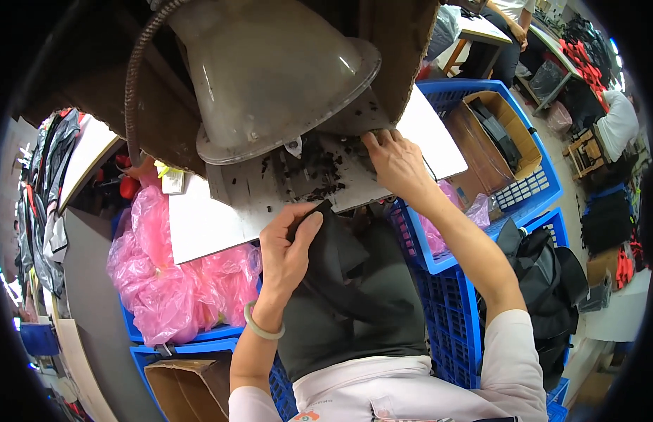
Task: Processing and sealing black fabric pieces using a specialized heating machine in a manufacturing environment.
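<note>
A strip of black fabric point(333, 246) is pinched between the thumb and fingers of my left hand point(288, 243), at the near edge of the white tabletop point(207, 225). The fabric hangs down over my lap. My right hand point(398, 163) is farther off and to the right, under the rim of a large pale cone-shaped hood point(270, 84). Its fingers are bent down and closed at the table; what they hold, if anything, is hidden. Small black scraps point(319, 172) lie scattered between the two hands, below the hood.
Pink plastic bags point(165, 274) fill a blue crate at the left. On the right a blue crate point(530, 186) holds a cardboard box point(488, 141) with dark pieces. Black fabric items point(541, 281) are heaped below it. Other people sit at the far right. A ribbed hose point(133, 91) hangs beside the hood.
</note>
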Tool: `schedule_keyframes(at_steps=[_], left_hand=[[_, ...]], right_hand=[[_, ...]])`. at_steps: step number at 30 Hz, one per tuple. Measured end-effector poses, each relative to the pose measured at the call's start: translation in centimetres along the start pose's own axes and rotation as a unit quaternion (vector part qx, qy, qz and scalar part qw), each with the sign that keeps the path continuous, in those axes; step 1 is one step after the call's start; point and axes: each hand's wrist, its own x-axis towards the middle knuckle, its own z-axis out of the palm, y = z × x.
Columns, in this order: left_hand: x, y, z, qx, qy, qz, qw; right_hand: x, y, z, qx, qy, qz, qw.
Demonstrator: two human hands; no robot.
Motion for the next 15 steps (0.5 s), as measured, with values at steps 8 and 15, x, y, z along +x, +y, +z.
schedule_keyframes(at_steps=[8, 15], left_hand=[[0.0, 0.4, 0.0, -0.145, 0.023, -0.086, 0.985], [-0.4, 1.1, 0.4, -0.15, 0.015, -0.072, 0.986]], right_hand=[[-8.1, -2.5, -5.0, 0.426, -0.103, 0.179, 0.881], [-10.0, -5.5, -5.2, 0.494, -0.163, 0.167, 0.837]])
